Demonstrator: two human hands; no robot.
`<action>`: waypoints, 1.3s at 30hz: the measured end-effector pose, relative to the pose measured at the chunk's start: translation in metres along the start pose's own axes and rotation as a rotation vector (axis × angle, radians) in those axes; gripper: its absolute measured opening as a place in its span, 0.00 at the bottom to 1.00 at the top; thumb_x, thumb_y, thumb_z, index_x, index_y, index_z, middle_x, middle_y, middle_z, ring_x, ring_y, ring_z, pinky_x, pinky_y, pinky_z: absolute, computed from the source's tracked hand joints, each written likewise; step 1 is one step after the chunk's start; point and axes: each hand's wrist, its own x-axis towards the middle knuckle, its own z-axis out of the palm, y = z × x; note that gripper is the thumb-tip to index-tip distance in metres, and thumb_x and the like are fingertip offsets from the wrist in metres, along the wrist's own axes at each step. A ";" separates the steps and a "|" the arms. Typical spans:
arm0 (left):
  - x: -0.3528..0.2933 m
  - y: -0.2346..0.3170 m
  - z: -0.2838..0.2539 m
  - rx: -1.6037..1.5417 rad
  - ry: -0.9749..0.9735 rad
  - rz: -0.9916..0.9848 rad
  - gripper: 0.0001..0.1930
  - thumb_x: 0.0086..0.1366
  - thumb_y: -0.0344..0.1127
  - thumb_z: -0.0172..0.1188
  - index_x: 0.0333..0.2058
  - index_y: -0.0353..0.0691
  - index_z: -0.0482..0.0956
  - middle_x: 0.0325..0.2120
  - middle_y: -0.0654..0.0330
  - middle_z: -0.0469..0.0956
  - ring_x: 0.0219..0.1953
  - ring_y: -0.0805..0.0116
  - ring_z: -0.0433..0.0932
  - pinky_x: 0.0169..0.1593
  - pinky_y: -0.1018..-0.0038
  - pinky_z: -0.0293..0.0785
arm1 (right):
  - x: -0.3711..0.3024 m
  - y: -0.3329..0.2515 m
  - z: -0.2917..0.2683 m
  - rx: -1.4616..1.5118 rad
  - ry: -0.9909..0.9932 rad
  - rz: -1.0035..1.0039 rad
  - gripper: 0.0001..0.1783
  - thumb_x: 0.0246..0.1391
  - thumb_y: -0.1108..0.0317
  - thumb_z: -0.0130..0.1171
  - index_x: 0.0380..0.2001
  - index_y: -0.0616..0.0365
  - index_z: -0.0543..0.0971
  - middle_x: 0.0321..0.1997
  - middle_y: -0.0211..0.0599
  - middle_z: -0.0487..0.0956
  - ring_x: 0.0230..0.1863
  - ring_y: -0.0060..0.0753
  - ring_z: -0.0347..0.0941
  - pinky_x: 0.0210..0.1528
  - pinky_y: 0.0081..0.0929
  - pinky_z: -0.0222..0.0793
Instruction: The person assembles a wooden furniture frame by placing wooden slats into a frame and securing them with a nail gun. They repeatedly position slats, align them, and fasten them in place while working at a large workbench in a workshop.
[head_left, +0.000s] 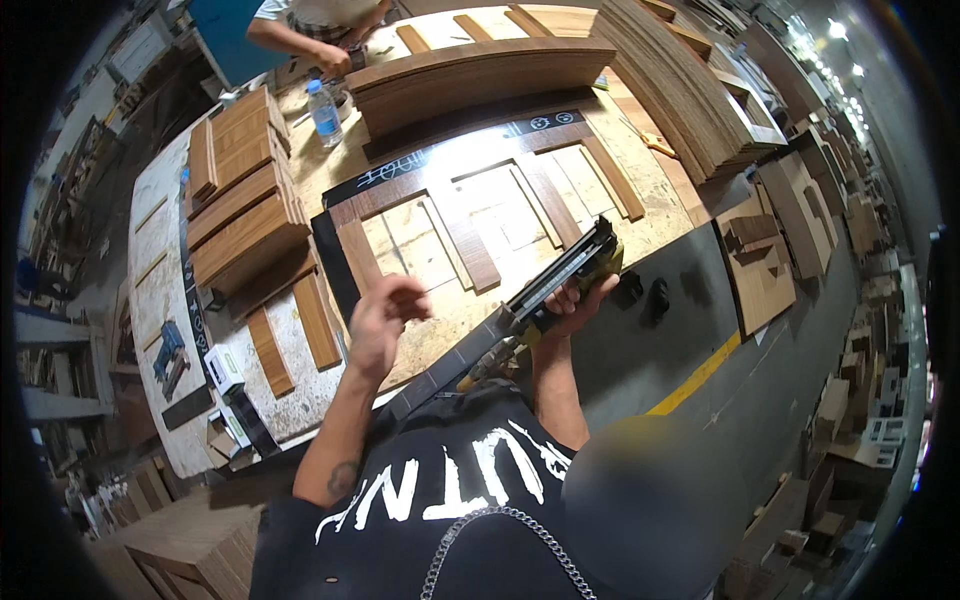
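My right hand (578, 303) is closed around a nail gun (562, 278) with a long black magazine and yellow-green parts, held tilted over the table's near edge. My left hand (385, 318) is raised just left of it, its fingers loosely curled and a little blurred, with nothing visible in them. Beyond both hands, a dark brown wooden frame (465, 235) lies on the table, its several strips pointing toward me. The left hand is nearest the frame's left strip. A brass-coloured air fitting (490, 362) hangs below the nail gun, close to my shirt.
Stacked brown panels (250, 185) stand at the left, and long boards (485, 85) across the back. A water bottle (324, 115) stands near a co-worker's hand (332, 60). Another nail gun (171, 350) lies far left. Tall board stacks (680, 90) rise at the right.
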 end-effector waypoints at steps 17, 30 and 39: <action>0.008 -0.024 0.057 -0.238 0.268 0.105 0.43 0.72 0.75 0.34 0.61 0.36 0.65 0.47 0.49 0.78 0.53 0.63 0.73 0.58 0.66 0.64 | -0.004 0.042 0.038 -0.410 0.124 0.092 0.48 0.50 0.23 0.60 0.56 0.57 0.74 0.36 0.29 0.72 0.29 0.25 0.66 0.28 0.26 0.62; 0.054 -0.093 0.028 -0.011 0.124 -0.180 0.24 0.80 0.52 0.44 0.51 0.34 0.77 0.38 0.56 0.83 0.41 0.69 0.83 0.49 0.73 0.78 | 0.022 -0.084 0.109 -1.911 0.489 0.464 0.24 0.51 0.62 0.77 0.47 0.63 0.82 0.37 0.30 0.84 0.38 0.24 0.78 0.44 0.27 0.75; 0.026 -0.153 -0.078 0.107 0.674 -0.252 0.17 0.77 0.47 0.53 0.45 0.36 0.78 0.31 0.62 0.81 0.30 0.76 0.79 0.35 0.81 0.74 | 0.055 -0.294 0.065 -1.975 0.831 1.007 0.14 0.52 0.66 0.73 0.37 0.62 0.82 0.26 0.30 0.80 0.23 0.19 0.71 0.27 0.23 0.66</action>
